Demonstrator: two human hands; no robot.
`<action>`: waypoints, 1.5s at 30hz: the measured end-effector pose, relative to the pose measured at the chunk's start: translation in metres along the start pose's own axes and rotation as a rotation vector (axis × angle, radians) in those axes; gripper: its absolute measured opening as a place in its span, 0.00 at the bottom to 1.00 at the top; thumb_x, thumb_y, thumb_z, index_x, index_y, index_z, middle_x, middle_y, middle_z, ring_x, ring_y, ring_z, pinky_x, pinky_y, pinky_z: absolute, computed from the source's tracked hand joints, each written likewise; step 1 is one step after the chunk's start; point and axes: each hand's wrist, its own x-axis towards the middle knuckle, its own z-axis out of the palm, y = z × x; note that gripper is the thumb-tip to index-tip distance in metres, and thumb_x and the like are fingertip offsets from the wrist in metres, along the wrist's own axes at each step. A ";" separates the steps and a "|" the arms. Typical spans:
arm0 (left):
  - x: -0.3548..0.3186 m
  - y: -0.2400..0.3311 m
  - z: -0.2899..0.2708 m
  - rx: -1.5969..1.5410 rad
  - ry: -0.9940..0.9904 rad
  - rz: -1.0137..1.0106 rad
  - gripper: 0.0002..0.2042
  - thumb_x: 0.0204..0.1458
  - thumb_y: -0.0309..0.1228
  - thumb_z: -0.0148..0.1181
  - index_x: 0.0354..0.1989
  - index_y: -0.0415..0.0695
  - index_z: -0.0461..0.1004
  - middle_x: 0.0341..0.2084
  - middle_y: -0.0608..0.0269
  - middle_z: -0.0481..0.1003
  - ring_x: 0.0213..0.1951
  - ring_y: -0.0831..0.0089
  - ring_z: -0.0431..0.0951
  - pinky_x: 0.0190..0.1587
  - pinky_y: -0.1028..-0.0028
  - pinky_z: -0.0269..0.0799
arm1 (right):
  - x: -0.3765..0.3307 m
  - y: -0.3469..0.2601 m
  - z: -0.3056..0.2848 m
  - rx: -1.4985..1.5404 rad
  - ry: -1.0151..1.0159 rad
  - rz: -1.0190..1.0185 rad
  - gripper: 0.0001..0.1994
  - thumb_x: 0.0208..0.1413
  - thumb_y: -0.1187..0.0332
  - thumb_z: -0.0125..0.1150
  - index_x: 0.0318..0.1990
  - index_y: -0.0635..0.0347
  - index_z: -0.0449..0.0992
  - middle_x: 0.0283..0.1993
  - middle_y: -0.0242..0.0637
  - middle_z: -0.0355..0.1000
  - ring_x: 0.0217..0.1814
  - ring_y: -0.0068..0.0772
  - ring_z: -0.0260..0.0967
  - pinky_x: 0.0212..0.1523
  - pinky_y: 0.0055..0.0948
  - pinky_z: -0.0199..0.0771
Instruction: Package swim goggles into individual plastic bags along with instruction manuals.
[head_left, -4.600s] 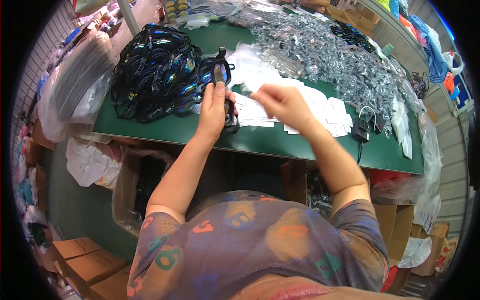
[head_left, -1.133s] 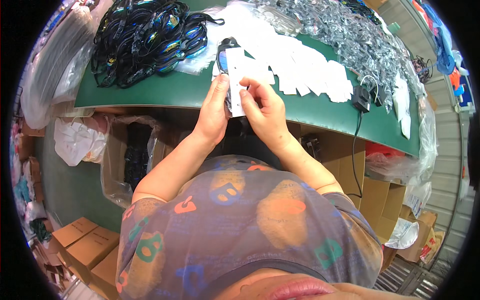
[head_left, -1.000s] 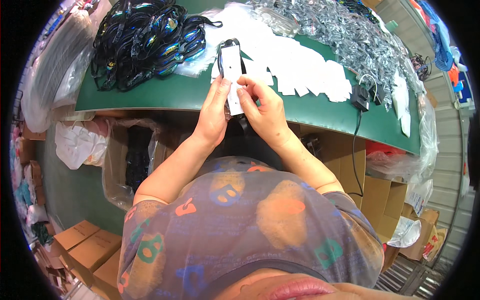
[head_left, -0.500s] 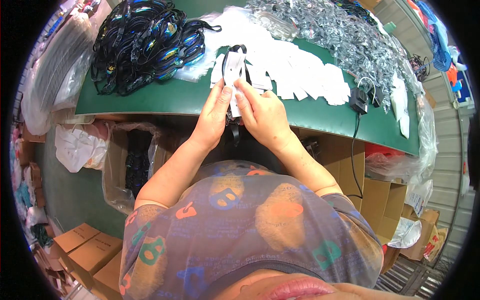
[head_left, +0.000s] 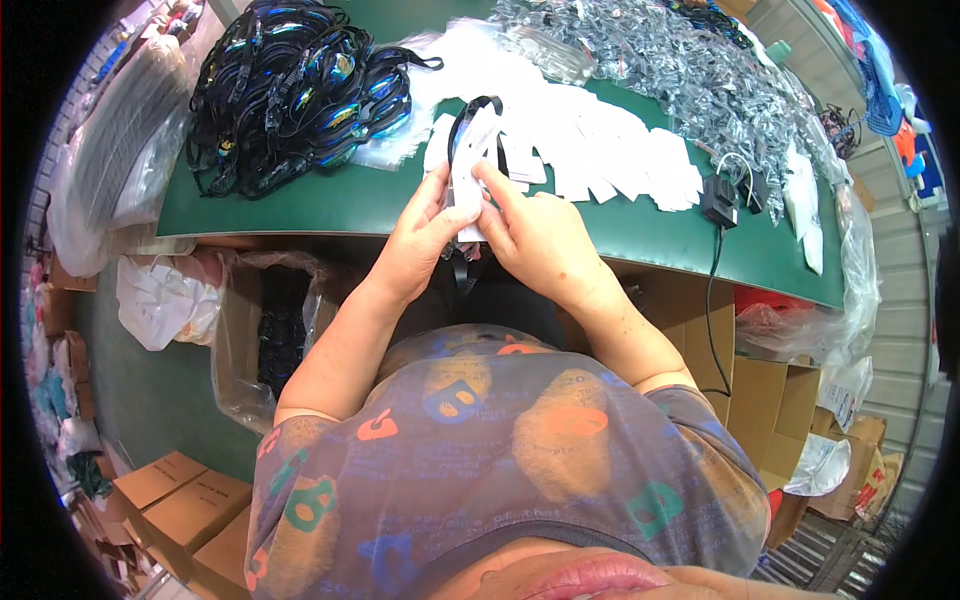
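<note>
Both hands meet over the table's near edge around a white paper slip and a looped black strap. My left hand is closed on the slip and strap from the left, its thumb across the paper. From the other side, my right hand pinches the slip with thumb and forefinger. Dark strap ends dangle below the fingers; what they fasten to is mostly hidden. Just beyond lie many loose white slips. A heap of black-strapped goggles with shiny blue-green lenses sits at the left.
The green table bears a large mound of small clear packets at the far right. A black power adapter trails its cord over the edge. Open cartons stand below right; closed boxes are at lower left.
The slip has tilted and bent between my fingers, and my left thumb has slid lower across it. The strap loop has shifted slightly right. The view has moved a little.
</note>
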 end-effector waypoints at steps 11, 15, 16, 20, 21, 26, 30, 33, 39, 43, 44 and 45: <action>-0.003 0.025 -0.012 -0.152 -0.092 -0.161 0.32 0.53 0.29 0.56 0.69 0.37 0.58 0.47 0.55 0.73 0.43 0.69 0.77 0.32 0.72 0.80 | -0.001 0.020 -0.016 0.469 0.268 0.116 0.19 0.63 0.68 0.64 0.60 0.61 0.73 0.33 0.27 0.74 0.35 0.16 0.71 0.34 0.25 0.71; -0.007 0.037 -0.012 -0.308 -0.147 -0.210 0.28 0.53 0.29 0.57 0.63 0.34 0.61 0.46 0.52 0.71 0.44 0.67 0.76 0.26 0.74 0.79 | -0.001 0.024 0.010 1.493 0.190 0.363 0.28 0.62 0.62 0.66 0.67 0.59 0.65 0.56 0.38 0.72 0.58 0.32 0.70 0.58 0.36 0.71; -0.007 0.041 -0.011 -0.346 -0.173 -0.205 0.28 0.53 0.29 0.58 0.62 0.33 0.61 0.46 0.52 0.71 0.44 0.67 0.76 0.26 0.74 0.79 | -0.003 0.024 0.018 1.717 0.077 0.448 0.30 0.62 0.59 0.67 0.68 0.59 0.64 0.56 0.39 0.72 0.60 0.34 0.69 0.63 0.42 0.68; -0.005 0.051 -0.026 -0.360 -0.257 -0.238 0.23 0.55 0.31 0.58 0.56 0.30 0.64 0.47 0.50 0.70 0.45 0.66 0.75 0.26 0.75 0.80 | -0.010 0.012 0.025 2.005 -0.359 0.454 0.23 0.61 0.56 0.65 0.60 0.56 0.71 0.48 0.34 0.76 0.59 0.37 0.71 0.67 0.49 0.65; -0.004 0.050 -0.031 -0.347 -0.256 -0.207 0.22 0.56 0.31 0.56 0.55 0.30 0.65 0.47 0.49 0.71 0.44 0.66 0.76 0.28 0.75 0.80 | -0.013 0.017 0.027 2.009 -0.396 0.408 0.23 0.61 0.56 0.65 0.59 0.56 0.72 0.45 0.33 0.75 0.57 0.36 0.72 0.66 0.48 0.65; -0.002 0.050 -0.036 -0.283 -0.069 -0.094 0.20 0.57 0.28 0.52 0.57 0.33 0.66 0.45 0.52 0.73 0.42 0.68 0.77 0.28 0.74 0.78 | -0.013 0.042 0.005 2.023 -0.481 -0.041 0.17 0.55 0.64 0.70 0.49 0.61 0.75 0.39 0.33 0.73 0.49 0.41 0.72 0.55 0.42 0.69; -0.006 0.033 -0.031 -0.020 -0.040 -0.056 0.26 0.55 0.30 0.53 0.63 0.35 0.62 0.45 0.56 0.73 0.42 0.70 0.77 0.29 0.73 0.77 | 0.010 0.033 -0.059 1.350 -0.240 -0.274 0.17 0.61 0.72 0.64 0.56 0.67 0.75 0.45 0.39 0.79 0.52 0.39 0.77 0.57 0.41 0.74; -0.013 0.024 -0.013 0.065 -0.034 -0.093 0.33 0.57 0.29 0.54 0.72 0.38 0.53 0.44 0.58 0.75 0.39 0.73 0.79 0.30 0.76 0.77 | 0.045 0.022 -0.075 0.461 0.266 -0.289 0.10 0.61 0.73 0.66 0.48 0.66 0.79 0.39 0.31 0.79 0.37 0.20 0.76 0.40 0.21 0.77; -0.016 0.013 0.002 -0.074 -0.096 -0.208 0.25 0.62 0.31 0.54 0.67 0.42 0.60 0.43 0.60 0.74 0.40 0.74 0.78 0.34 0.75 0.75 | 0.063 0.044 -0.041 0.308 0.364 -0.161 0.09 0.57 0.69 0.71 0.32 0.66 0.79 0.28 0.32 0.72 0.29 0.19 0.69 0.30 0.21 0.69; -0.014 0.013 -0.002 -0.229 -0.110 -0.219 0.21 0.62 0.33 0.55 0.60 0.40 0.63 0.43 0.58 0.72 0.39 0.72 0.77 0.33 0.74 0.75 | 0.062 0.046 -0.024 0.319 0.466 -0.137 0.11 0.57 0.66 0.71 0.35 0.64 0.78 0.27 0.33 0.72 0.27 0.25 0.68 0.30 0.27 0.68; -0.014 0.011 -0.001 -0.228 -0.111 -0.222 0.21 0.62 0.33 0.55 0.60 0.40 0.63 0.43 0.58 0.72 0.39 0.72 0.77 0.33 0.74 0.75 | 0.062 0.045 -0.020 0.403 0.471 -0.086 0.13 0.56 0.62 0.72 0.37 0.62 0.78 0.27 0.37 0.72 0.27 0.31 0.69 0.30 0.31 0.69; -0.015 0.010 0.000 -0.229 -0.127 -0.214 0.21 0.61 0.34 0.56 0.60 0.40 0.63 0.43 0.58 0.72 0.39 0.72 0.77 0.33 0.73 0.75 | 0.065 0.051 -0.010 0.410 0.494 -0.131 0.14 0.56 0.62 0.72 0.43 0.60 0.79 0.27 0.36 0.73 0.27 0.31 0.70 0.31 0.31 0.71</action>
